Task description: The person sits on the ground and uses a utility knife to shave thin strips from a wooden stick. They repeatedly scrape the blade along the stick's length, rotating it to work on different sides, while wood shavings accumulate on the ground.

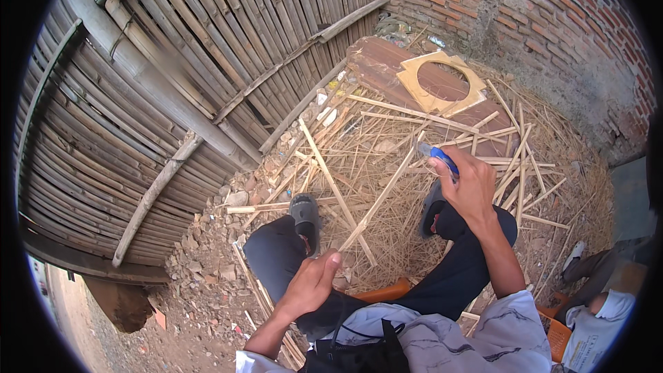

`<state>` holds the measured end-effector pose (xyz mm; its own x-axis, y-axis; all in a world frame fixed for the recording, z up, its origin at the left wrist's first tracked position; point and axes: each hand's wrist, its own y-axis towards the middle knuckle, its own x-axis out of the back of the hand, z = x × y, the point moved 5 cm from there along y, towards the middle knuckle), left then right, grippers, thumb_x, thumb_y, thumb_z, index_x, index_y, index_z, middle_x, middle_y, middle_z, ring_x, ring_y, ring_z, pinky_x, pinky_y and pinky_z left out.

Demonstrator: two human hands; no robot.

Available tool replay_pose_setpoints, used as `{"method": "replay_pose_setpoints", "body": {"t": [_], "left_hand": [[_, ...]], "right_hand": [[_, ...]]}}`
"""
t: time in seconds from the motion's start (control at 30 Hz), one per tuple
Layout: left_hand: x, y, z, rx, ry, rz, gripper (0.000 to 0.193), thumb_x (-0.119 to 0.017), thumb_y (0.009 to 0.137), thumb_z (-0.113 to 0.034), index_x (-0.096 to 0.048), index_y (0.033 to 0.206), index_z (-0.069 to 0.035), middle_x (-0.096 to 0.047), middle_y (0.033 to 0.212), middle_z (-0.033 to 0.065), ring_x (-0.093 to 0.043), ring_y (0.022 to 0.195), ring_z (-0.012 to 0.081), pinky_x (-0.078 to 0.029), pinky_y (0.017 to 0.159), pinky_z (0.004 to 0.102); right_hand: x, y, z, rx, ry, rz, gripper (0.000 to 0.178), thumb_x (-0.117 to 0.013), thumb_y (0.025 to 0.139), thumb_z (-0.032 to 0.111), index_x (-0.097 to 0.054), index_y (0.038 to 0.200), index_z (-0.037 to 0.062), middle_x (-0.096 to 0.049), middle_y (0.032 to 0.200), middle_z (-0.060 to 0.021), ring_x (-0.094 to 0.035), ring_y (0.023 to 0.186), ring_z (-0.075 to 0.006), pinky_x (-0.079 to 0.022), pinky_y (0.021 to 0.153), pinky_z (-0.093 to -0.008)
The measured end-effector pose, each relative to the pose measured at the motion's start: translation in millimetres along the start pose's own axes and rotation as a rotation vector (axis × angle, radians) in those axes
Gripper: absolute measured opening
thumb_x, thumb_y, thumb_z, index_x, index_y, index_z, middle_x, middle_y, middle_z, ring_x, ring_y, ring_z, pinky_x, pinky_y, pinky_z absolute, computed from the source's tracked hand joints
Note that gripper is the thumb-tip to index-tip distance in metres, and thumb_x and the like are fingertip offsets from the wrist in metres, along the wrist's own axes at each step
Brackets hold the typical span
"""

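Observation:
My left hand is closed around the near end of a pale bamboo strip, which slants up and away to the right between my knees. In my right hand is a blue utility knife. Its tip lies beside the far end of that strip; whether blade and strip touch, I cannot tell. Thin shavings cover the ground below both hands, around my sandal.
A bamboo fence rises at the left, and a brick wall at the back right. Loose bamboo strips lie by a brown board bearing a cardboard cutout. Another person sits at the right edge.

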<state>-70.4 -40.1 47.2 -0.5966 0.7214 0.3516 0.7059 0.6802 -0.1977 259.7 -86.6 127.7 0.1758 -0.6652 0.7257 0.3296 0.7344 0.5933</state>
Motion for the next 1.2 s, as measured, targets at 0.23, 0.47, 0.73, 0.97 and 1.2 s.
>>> {"method": "replay_pose_setpoints", "body": {"t": [0.23, 0.47, 0.73, 0.97, 1.2], "left_hand": [[4, -1, 5, 0.068, -0.165, 0.075, 0.053, -0.038, 0.122, -0.044, -0.05, 0.087, -0.007, -0.04, 0.072, -0.0021, -0.037, 0.062, 0.0109, -0.033, 0.057, 0.0298], [4, -5, 11, 0.303, -0.48, 0.277, 0.05, -0.038, 0.122, -0.042, -0.053, 0.094, -0.003, -0.045, 0.07, 0.0023, -0.044, 0.06, 0.0135, -0.036, 0.056, 0.0353], [14, 0, -27, -0.125, 0.197, -0.116, 0.053, -0.036, 0.121, -0.05, -0.048, 0.089, -0.009, -0.036, 0.071, -0.005, -0.033, 0.059, 0.0095, -0.029, 0.054, 0.0289], [8, -24, 29, 0.353, -0.552, 0.485, 0.055, -0.033, 0.122, -0.048, -0.05, 0.087, -0.009, -0.04, 0.069, -0.0048, -0.035, 0.061, 0.008, -0.03, 0.055, 0.0287], [40, -17, 20, 0.163, -0.103, -0.06, 0.056, -0.035, 0.121, -0.044, -0.056, 0.088, -0.003, -0.047, 0.07, 0.0021, -0.043, 0.063, 0.0137, -0.038, 0.059, 0.0341]], "right_hand": [[8, 6, 9, 0.031, 0.019, -0.065, 0.029, -0.076, 0.102, 0.038, -0.078, 0.104, 0.0087, -0.078, 0.086, -0.0118, -0.074, 0.069, -0.0352, -0.054, 0.059, -0.0443], [21, 13, 13, 0.059, 0.022, -0.165, 0.027, -0.079, 0.1, 0.035, -0.078, 0.105, 0.0092, -0.079, 0.088, -0.0107, -0.075, 0.07, -0.0336, -0.055, 0.059, -0.0425], [20, 17, 16, 0.03, 0.015, -0.125, 0.028, -0.077, 0.102, 0.036, -0.08, 0.107, 0.0091, -0.08, 0.09, -0.0113, -0.076, 0.07, -0.0324, -0.055, 0.06, -0.0415], [57, 44, -62, -0.441, -0.124, -0.304, 0.044, -0.069, 0.107, 0.045, -0.08, 0.114, 0.0028, -0.074, 0.079, -0.0204, -0.07, 0.065, -0.0368, -0.051, 0.064, -0.0463], [50, 28, -65, -0.373, -0.034, 0.167, 0.047, -0.063, 0.11, 0.045, -0.079, 0.112, 0.0013, -0.067, 0.071, -0.0185, -0.063, 0.063, -0.03, -0.046, 0.065, -0.0445]]}}
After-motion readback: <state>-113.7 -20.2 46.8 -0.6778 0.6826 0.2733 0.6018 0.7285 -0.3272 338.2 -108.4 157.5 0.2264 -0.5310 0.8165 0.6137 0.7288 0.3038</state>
